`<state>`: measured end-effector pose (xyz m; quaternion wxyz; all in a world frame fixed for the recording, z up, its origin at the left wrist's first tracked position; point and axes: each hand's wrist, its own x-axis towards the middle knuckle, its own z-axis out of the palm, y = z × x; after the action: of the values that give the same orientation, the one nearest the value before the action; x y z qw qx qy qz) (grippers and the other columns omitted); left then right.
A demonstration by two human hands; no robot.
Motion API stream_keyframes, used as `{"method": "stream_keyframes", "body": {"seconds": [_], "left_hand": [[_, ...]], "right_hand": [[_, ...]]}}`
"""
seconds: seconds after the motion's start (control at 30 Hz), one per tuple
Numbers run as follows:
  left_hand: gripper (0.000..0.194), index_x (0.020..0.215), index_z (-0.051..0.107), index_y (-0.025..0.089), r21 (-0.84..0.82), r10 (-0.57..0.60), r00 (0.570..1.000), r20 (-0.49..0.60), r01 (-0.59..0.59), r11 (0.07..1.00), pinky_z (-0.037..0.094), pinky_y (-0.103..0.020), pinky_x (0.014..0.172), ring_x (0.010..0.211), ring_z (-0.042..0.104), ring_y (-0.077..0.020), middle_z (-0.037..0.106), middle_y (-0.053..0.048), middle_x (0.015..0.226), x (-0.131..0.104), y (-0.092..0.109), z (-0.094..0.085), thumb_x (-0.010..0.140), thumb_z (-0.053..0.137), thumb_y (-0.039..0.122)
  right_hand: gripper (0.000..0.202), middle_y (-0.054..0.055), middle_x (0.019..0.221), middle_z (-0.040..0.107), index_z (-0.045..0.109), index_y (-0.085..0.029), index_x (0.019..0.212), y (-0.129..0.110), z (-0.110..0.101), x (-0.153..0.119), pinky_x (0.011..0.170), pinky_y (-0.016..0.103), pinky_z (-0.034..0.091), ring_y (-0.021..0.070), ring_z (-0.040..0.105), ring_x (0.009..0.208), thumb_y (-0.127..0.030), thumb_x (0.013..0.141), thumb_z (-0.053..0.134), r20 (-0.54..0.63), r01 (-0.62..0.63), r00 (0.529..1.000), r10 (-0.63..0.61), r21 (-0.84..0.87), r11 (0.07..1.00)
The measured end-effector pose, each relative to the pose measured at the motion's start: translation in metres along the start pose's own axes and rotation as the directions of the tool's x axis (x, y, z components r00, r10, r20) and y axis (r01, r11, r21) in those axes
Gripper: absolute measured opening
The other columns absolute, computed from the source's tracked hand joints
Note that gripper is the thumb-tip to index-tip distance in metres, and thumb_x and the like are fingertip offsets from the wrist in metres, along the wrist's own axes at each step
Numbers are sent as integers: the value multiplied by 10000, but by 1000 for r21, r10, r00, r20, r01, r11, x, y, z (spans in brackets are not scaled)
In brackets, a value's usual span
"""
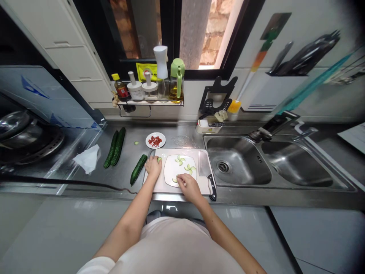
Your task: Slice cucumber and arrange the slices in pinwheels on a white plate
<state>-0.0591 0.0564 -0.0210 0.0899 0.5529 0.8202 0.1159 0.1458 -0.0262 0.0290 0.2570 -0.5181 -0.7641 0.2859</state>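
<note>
A square white plate [169, 169] lies on a pale cutting board [203, 189]. Thin half-round cucumber slices form two pinwheels on it, one at the top [180, 160] and another at the right [190, 168]. Over the plate's lower part, my right hand [188, 186] pinches at a cucumber slice [174, 180]. My left hand [153, 166] rests at the board's left side, fingers curled, with a cucumber slice [159, 159] showing at its thumb and forefinger. A shortened cucumber [138, 169] lies just left of that hand. The knife [211, 184] is flat on the board's right side.
Two whole cucumbers [114, 147] and a white cloth or tissue [88, 158] are on the left. Behind the board stands a small plate [148, 144] of chopped red pieces. A double sink [241, 160] is at the right; a condiment rack [168, 102] hangs at the back.
</note>
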Motion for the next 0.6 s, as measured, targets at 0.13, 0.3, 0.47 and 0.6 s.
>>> {"method": "stream_keyframes", "body": {"seconds": [0.13, 0.3, 0.47, 0.6], "left_hand": [[310, 1110, 661, 229, -32, -18, 1000, -12, 18, 999, 415, -382, 869, 1061, 566, -279, 628, -120, 1128, 3, 0, 1, 880, 507, 368], [216, 1008, 657, 218, -99, -37, 999, -23, 35, 995, 419, -336, 827, 987, 597, -244, 660, -92, 1042, 6, 2, 0, 866, 524, 311], [185, 989, 650, 224, -202, -74, 997, 12, 74, 976, 421, -298, 790, 928, 622, -215, 689, -63, 978, 10, 1, -2, 850, 544, 285], [231, 1041, 643, 225, -322, -94, 995, 37, 101, 942, 426, -273, 745, 879, 638, -201, 704, -49, 948, 12, -4, -3, 836, 552, 283]], "right_hand": [[210, 57, 916, 672, 651, -209, 940, 1, -3, 2, 780, 298, 439, 184, 589, 865, -259, 945, 446, -3, -13, 1000, 13, 0, 1000], [229, 59, 915, 671, 652, -206, 938, 7, -6, 3, 775, 295, 437, 183, 587, 863, -274, 948, 433, -10, -14, 1000, 14, 2, 1000], [235, 53, 904, 671, 654, -208, 936, 10, -7, 3, 767, 287, 434, 177, 585, 853, -276, 946, 430, -6, -22, 1000, 22, 10, 1000], [229, 53, 899, 672, 654, -207, 926, 12, -8, 4, 760, 286, 434, 177, 588, 850, -275, 941, 437, -8, -40, 999, 40, 18, 999]]}}
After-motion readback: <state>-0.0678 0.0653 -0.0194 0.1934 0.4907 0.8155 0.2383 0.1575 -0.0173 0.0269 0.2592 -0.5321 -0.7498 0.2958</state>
